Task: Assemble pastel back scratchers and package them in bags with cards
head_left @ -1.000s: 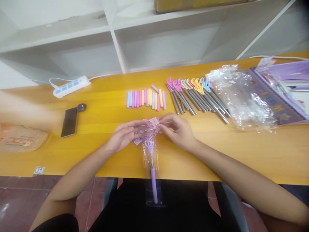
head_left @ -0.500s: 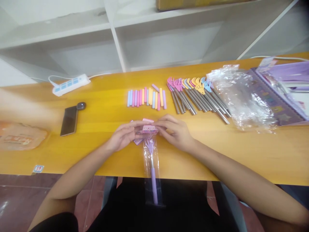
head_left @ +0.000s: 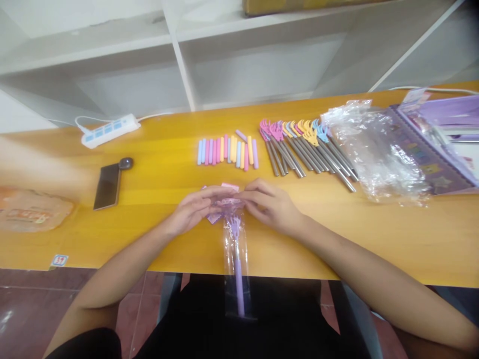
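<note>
A clear plastic bag [head_left: 230, 254] hangs over the table's front edge with a purple back scratcher [head_left: 239, 281] inside, its claw end toward the hands. My left hand [head_left: 192, 209] pinches the left side of the bag's top, by a pink card. From the right, my right hand [head_left: 271, 204] grips the same top end between thumb and fingers. Small pink and purple cards [head_left: 214, 218] lie under and behind the bag's top, partly covered by the fingers.
Coloured tubes [head_left: 226, 150] lie in a row beyond the hands. Scratchers with metal rods [head_left: 310, 149], plastic bags [head_left: 385, 154] and a purple pouch [head_left: 434, 154] are at right. A phone [head_left: 107, 186], earbud-like black case [head_left: 126, 163] and power strip [head_left: 111, 132] are at left.
The pink card at the bag's top has tilted and looks narrower between my fingers. The scratcher's claw has shifted slightly down and right. Both hands stay at the bag's top.
</note>
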Demonstrator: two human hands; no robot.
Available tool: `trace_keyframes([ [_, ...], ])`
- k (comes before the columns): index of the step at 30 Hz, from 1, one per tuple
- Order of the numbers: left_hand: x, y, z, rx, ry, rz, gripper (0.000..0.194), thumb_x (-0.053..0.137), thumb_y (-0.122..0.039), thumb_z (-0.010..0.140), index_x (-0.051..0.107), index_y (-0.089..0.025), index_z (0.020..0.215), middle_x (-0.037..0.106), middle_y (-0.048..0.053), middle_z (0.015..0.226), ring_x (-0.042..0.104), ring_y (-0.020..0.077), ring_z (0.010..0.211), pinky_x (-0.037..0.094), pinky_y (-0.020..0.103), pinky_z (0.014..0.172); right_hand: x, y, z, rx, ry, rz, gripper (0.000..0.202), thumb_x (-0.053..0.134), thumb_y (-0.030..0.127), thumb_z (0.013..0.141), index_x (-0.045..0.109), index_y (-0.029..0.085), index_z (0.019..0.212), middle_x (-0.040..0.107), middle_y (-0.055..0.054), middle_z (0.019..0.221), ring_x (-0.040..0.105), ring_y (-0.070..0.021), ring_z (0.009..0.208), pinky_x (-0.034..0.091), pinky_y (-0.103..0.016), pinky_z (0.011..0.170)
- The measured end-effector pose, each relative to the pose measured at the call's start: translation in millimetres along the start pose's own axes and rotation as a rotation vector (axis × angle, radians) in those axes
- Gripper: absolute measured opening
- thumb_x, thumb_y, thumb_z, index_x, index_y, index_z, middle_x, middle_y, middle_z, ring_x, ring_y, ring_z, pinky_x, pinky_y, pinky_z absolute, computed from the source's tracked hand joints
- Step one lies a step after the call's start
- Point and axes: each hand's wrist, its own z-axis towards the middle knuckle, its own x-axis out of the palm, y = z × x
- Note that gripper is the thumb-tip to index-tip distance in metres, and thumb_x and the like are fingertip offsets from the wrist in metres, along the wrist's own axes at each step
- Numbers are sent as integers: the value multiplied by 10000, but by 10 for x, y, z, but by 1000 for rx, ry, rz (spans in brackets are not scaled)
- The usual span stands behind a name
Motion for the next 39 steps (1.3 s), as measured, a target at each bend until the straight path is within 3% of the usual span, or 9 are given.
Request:
trace_keyframes([
  [9,4,3,-5,21,19,49,487,643,-495,1055,747,-272,1475,641,141,1611,607,356,1492,506,503,1249,-12,17,-31,-15,115,-29,337,601,136,1042,691,251,1346,601,-78,1112,638,-158,869,566,-299,683],
  [15,36,-104,-6,128,16,145,486,586,-471,1080,745,-253,1483,625,119,1636,503,351,1595,385,500,1348,-2,35,-44,-2,118,-49,558,598,125,1033,561,323,1553,519,-119,1332,589,-144,845,581,-338,707],
  [19,55,-133,-12,134,6,162,491,601,-502,1071,747,-274,1481,650,107,1608,546,346,1561,403,500,1341,20,43,-53,-4,148,-43,630,595,119,1037,492,361,1609,488,-125,1380,615,-171,926,606,-350,721],
  [25,81,-117,-11,109,-1,137,494,612,-493,1067,737,-275,1492,609,112,1651,481,364,1609,399,523,1339,-8,70,-25,-8,150,-92,532,591,141,1052,473,270,1555,537,-147,1374,638,-167,889,613,-357,704],
  [30,55,-102,-5,92,-9,103,494,616,-482,1060,727,-278,1497,623,111,1636,523,355,1579,431,506,1313,-3,65,-32,42,108,-40,479,590,162,1061,481,268,1515,591,-141,1341,684,-179,909,623,-346,707],
  [35,36,-81,11,42,-22,43,550,654,-562,1017,734,-264,1472,631,135,1621,552,403,1545,459,542,1273,42,44,-53,251,63,153,526,642,248,1073,429,266,1554,713,-59,1154,671,-107,689,596,-284,646],
  [39,30,-52,20,43,-11,25,549,665,-556,1018,727,-268,1481,623,131,1630,565,398,1530,471,529,1259,52,32,-25,338,104,267,316,646,313,1091,598,218,1388,736,-7,928,665,-105,669,546,-243,620],
])
